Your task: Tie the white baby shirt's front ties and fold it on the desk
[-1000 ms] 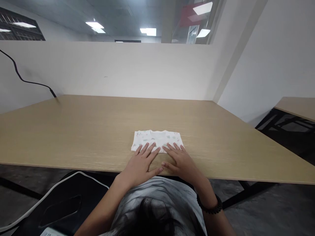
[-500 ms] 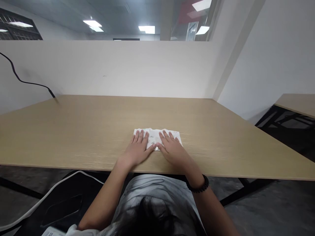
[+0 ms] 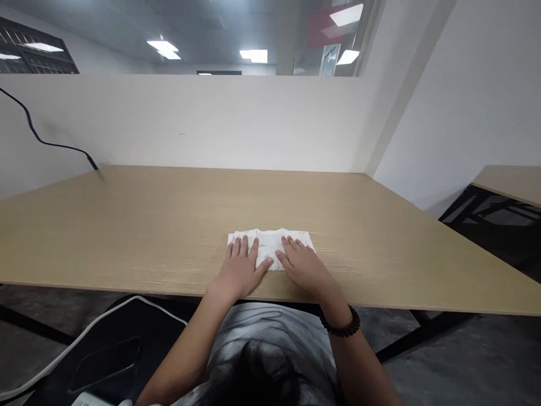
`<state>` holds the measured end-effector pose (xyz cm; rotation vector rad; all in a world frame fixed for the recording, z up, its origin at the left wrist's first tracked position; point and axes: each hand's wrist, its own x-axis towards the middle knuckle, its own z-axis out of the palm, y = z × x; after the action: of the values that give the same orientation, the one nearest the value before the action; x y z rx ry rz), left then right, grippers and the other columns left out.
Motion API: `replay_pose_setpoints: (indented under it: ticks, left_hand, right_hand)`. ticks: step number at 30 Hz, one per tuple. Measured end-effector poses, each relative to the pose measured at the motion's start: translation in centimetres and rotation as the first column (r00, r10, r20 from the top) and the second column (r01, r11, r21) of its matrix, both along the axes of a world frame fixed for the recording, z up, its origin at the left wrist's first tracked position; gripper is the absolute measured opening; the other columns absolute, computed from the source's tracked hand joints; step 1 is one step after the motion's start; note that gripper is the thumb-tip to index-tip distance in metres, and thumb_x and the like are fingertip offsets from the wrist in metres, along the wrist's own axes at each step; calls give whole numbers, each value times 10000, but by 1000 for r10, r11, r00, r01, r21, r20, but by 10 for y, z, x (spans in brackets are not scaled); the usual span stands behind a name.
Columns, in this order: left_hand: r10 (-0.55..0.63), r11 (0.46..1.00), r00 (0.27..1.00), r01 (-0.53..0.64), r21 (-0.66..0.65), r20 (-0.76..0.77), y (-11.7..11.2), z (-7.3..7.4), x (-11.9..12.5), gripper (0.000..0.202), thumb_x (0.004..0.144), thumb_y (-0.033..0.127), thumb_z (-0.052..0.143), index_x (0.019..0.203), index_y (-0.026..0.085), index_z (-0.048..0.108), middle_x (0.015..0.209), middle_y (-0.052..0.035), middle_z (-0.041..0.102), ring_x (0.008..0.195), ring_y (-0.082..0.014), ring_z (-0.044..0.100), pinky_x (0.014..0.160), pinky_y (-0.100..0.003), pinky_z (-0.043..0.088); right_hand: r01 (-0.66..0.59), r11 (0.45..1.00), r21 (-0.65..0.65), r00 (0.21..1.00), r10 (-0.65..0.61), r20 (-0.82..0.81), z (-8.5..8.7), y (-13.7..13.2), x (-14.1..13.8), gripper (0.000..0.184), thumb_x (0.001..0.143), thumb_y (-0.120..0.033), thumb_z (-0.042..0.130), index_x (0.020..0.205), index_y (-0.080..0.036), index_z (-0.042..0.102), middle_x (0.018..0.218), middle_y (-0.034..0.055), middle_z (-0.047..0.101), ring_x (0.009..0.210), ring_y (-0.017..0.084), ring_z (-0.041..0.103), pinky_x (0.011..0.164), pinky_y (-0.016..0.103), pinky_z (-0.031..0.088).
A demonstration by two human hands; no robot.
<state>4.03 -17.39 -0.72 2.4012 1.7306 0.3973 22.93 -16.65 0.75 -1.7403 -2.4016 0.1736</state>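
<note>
A folded white cloth with faint small printed marks lies flat on the table, close to its front edge. My left hand rests palm down on the cloth's left part, fingers stretched forward and thumb pointing inward. On the right part lies my right hand, also palm down with its fingers extended. A strip of cloth shows between the two thumbs, which are apart. Both palms hide much of the cloth's sides. Around my right wrist is a black beaded bracelet.
The wooden table reaches back to a low white partition. A black cable hangs at the far left. Below the table's front edge, a white cable crosses a black seat. Another table stands at the right.
Both hands and the cloth have shifted slightly towards me. My thumbs, close together before, are now apart, and my right hand sits a little further right on the cloth.
</note>
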Motion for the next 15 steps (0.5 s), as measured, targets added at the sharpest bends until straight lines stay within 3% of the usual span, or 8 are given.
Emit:
replay_pose_setpoints:
  ticks: [4,7,10,12,15]
  left_hand:
    - [37,999,999,-37,34,-27,7,8,5,798,964,642,188,1529,90,298,1602,-214,232,1486,-414,144,1166,-588,111]
    - [243,968,969,-241,69,-34,12,16,-9,718,990,543,201,1495,48,330,1507,-290,381,1398,-443,337,1096,-602,257]
    - [380,924,921,-376,61,-84,13,26,-27,602,996,411,268,1434,22,408,1335,-320,529,1251,-445,490,1002,-591,366]
    - [328,945,940,-326,40,-97,13,30,-33,523,991,336,316,1445,98,423,1281,-270,573,1199,-416,532,973,-567,399]
    - [198,980,980,-198,26,-12,16,30,-35,460,962,194,366,1403,212,493,1218,-186,600,1125,-335,589,947,-479,443]
  right_hand:
    - [108,990,96,994,-109,5,5,2,-7,589,1022,-434,278,1534,-150,343,1588,172,319,1452,395,265,1120,613,258]
    - [256,961,104,967,-256,-12,8,5,2,581,1013,-393,297,1534,-139,343,1555,223,353,1401,431,333,1061,636,310]
    - [347,936,60,938,-344,-50,8,10,21,549,1007,-356,293,1521,-184,378,1418,245,509,1288,421,469,985,600,388]
    - [302,953,27,952,-300,-59,6,16,31,506,1005,-338,298,1470,-227,464,1364,204,569,1254,397,501,983,567,398]
    - [224,974,40,972,-220,-85,-1,24,38,455,1006,-300,308,1331,-186,605,1336,175,603,1258,332,507,1036,481,379]
